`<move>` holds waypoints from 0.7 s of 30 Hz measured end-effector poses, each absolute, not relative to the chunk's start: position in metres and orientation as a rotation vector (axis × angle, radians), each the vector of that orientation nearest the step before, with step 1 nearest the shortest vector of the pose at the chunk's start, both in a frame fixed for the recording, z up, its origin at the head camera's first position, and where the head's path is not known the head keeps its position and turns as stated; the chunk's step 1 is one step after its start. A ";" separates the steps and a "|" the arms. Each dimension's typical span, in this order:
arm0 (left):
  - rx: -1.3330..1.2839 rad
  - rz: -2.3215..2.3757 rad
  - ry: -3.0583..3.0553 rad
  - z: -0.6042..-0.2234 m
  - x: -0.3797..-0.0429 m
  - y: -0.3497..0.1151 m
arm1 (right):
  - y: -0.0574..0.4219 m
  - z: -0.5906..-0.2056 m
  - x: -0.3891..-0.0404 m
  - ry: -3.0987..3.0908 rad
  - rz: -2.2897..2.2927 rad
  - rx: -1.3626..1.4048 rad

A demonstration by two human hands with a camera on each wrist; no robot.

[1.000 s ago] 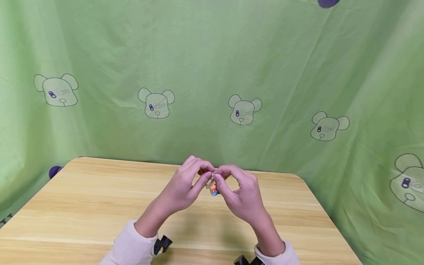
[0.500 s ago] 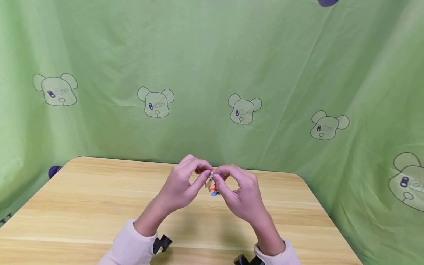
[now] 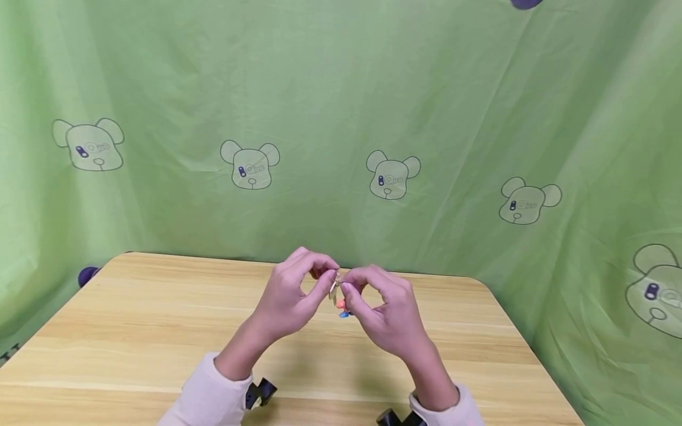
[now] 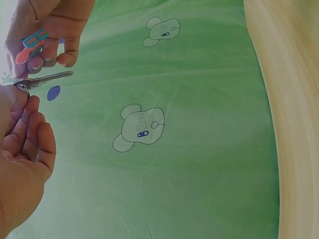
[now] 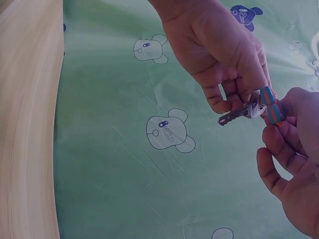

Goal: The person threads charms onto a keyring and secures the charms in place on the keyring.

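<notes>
The key (image 4: pixel 56 76) is gleaming like metal, the charm (image 4: pixel 36 40) looking like smooth plastic, the surface (image 3: pixel 160 331) showing smooth wood grain, the curtain (image 3: pixel 319 89) faintly glossy cloth, the sleeve (image 3: pixel 210 393) matt cloth.

Person's hands (image 3: pixel 288 296): 2 | sleeves (image 3: pixel 210 390): 2 | black cameras (image 3: pixel 261 393): 2 | table (image 3: pixel 160 319): 1 | orange-and-blue toy (image 5: pixel 272 105): 1 | keys (image 5: pixel 233 115): too bunched to count | bear faces (image 3: pixel 250 168) in head view: 5

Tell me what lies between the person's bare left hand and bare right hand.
In the head view, at least one slim metal key and a small orange-and-blue charm hang between the left hand and right hand.
</notes>
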State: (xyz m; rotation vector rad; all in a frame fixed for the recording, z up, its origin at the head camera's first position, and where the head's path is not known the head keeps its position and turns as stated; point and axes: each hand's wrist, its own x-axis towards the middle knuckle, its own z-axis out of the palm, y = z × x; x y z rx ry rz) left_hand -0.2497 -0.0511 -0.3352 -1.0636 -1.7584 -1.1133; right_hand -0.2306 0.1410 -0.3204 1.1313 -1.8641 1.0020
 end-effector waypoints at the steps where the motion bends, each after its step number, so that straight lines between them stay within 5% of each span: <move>1: -1.061 -1.120 -1.758 -0.335 -0.250 -0.051 | 0.141 -0.320 -0.231 -1.865 0.999 1.131; 21: -1.119 -1.093 -1.780 -0.331 -0.253 -0.061 | 0.141 -0.321 -0.231 -1.916 1.021 1.157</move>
